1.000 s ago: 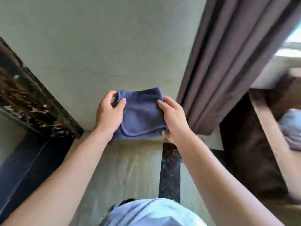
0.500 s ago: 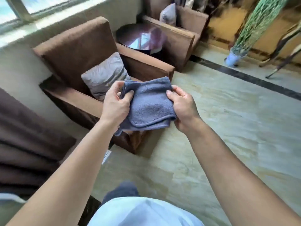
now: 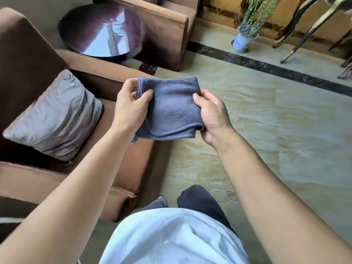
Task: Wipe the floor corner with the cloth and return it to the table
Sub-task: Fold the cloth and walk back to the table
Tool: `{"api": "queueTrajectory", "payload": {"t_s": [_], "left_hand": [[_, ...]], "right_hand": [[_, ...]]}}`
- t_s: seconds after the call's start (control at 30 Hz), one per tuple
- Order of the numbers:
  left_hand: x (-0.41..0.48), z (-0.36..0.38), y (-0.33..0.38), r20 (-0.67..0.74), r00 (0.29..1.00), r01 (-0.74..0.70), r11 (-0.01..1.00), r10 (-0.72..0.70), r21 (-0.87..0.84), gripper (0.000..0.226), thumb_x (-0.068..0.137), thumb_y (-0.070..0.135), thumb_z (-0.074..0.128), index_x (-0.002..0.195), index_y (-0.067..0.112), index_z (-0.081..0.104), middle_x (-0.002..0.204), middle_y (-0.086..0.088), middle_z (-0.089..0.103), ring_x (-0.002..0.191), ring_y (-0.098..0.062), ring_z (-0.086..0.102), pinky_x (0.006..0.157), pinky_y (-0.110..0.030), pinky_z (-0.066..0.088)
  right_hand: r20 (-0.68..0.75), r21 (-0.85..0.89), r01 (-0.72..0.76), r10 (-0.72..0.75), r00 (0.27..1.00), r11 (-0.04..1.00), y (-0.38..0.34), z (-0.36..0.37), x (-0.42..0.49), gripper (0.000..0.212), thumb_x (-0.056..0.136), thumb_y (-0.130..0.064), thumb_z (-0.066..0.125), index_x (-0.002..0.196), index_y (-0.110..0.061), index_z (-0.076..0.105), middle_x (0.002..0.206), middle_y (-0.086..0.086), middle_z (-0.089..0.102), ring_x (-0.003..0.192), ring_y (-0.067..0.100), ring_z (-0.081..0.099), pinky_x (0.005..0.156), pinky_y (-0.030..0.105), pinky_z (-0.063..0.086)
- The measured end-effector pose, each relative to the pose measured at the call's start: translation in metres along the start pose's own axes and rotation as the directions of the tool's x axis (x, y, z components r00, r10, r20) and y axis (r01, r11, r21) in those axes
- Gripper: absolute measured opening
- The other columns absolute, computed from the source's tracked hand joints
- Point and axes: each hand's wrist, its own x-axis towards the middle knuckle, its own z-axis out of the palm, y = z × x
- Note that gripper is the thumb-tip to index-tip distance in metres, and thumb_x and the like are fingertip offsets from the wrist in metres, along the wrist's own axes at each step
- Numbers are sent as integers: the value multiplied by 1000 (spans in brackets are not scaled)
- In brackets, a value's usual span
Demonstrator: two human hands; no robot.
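Note:
A folded blue-grey cloth [image 3: 171,109] hangs in the air in front of me, held from both sides. My left hand [image 3: 130,109] pinches its left edge and my right hand [image 3: 211,115] grips its right edge. The cloth is above the front of a brown armchair's arm and the tiled floor. A round dark glossy table [image 3: 102,33] stands further back, between two armchairs, up and to the left of the cloth.
A brown armchair [image 3: 28,60] with a grey cushion [image 3: 55,117] fills the left. A second armchair [image 3: 167,29] is behind the table. On the beige floor [image 3: 266,121], crossed by a dark stripe, stand a potted plant [image 3: 245,37] and chair legs [image 3: 304,35] at the far right.
My view has swung from the wall corner and curtain round to the armchairs and the round table. Both hands keep hold of the cloth; the table is now closer.

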Motion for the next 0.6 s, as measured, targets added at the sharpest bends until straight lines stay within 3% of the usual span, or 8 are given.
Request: {"api": "queueTrajectory", "payload": {"t_s": [0.17,0.33,0.47,0.6], "left_hand": [[122,53,7,66,996,56,998,-59,40,30,77,29,64,107,34,63,102,0,77,99,-20,71,101,-49,54],[271,114,-14,58,992,114,993,-113,-11,23,80,26,65,101,36,64,80,16,77,77,-2,69,81,-31,57],[397,149,-17,-26,985,168,986,-169,-14,23,81,26,63,99,40,62,93,8,77,91,-13,73,96,-45,57],[474,150,-12,-142,970,197,980,-195,-4,29,81,27,61,107,39,61,99,7,76,99,-18,72,99,-46,54]], "right_hand": [[-58,-9,-47,46,997,999,-28,-6,123,18,97,-6,50,92,-15,65,99,15,61,91,25,54,78,35,43],[-54,-85,-66,62,997,994,-48,-5,288,18,97,-8,52,93,-17,67,99,12,64,89,23,56,79,35,43],[-11,-232,-108,108,994,967,-81,17,438,17,97,-9,52,99,-15,68,102,13,65,90,25,57,81,39,43],[79,-325,-96,128,989,941,-104,57,532,18,97,-7,52,101,-14,68,104,14,66,92,25,59,84,40,46]]}}
